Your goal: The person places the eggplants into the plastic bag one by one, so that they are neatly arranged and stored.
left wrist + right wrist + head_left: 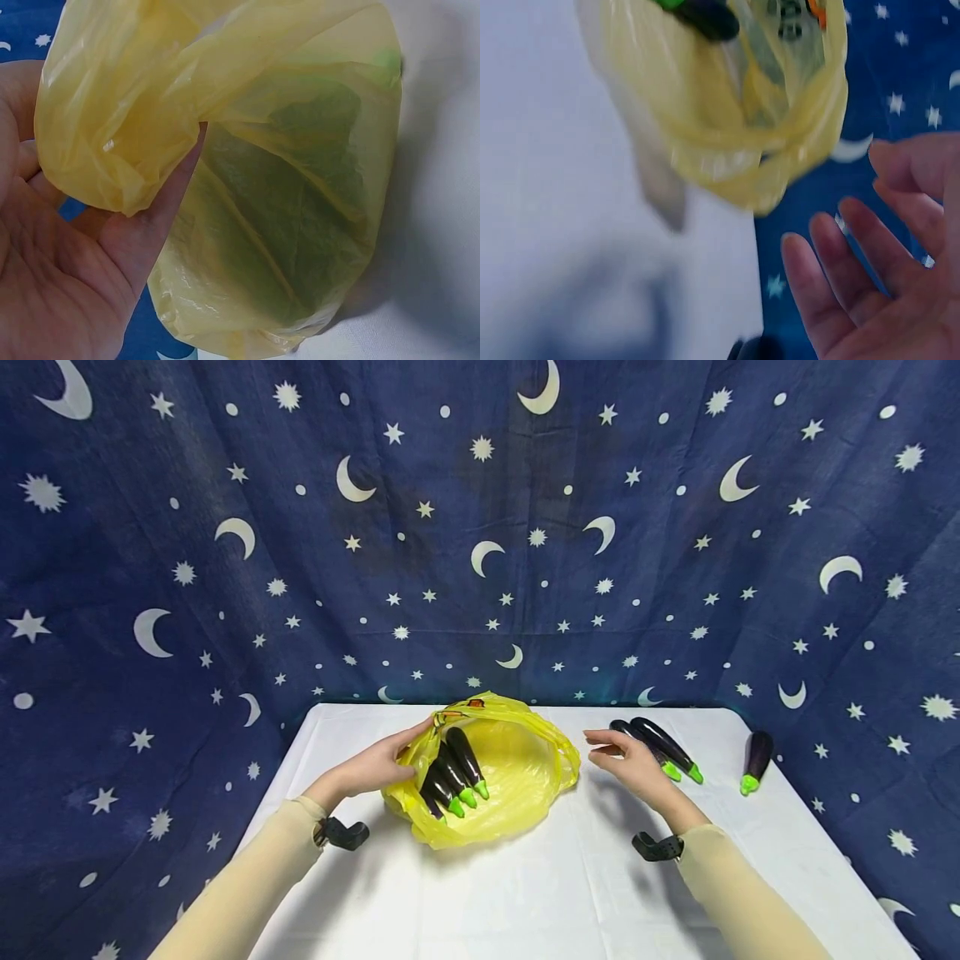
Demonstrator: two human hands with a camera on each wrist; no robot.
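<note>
A yellow plastic bag (517, 777) lies on its side with its mouth toward me. Several dark eggplants (465, 756) with green stem ends rest inside, along its left part; through the film they show as dark shapes in the left wrist view. My left hand (378, 766) grips the bag's left edge, a fold of yellow film (120, 135) caught between thumb and fingers. Right of the bag, my right hand (630, 768) is apart from it, fingers (847, 270) loosely bent with nothing in them. Two eggplants (663, 747) lie just behind this hand, partly covered by it.
Another eggplant (757, 762) lies alone near the right edge of the white table (510, 910). A dark blue cloth (525, 510) with moons and stars hangs behind and at both sides. Each wrist wears a black strap device (347, 835).
</note>
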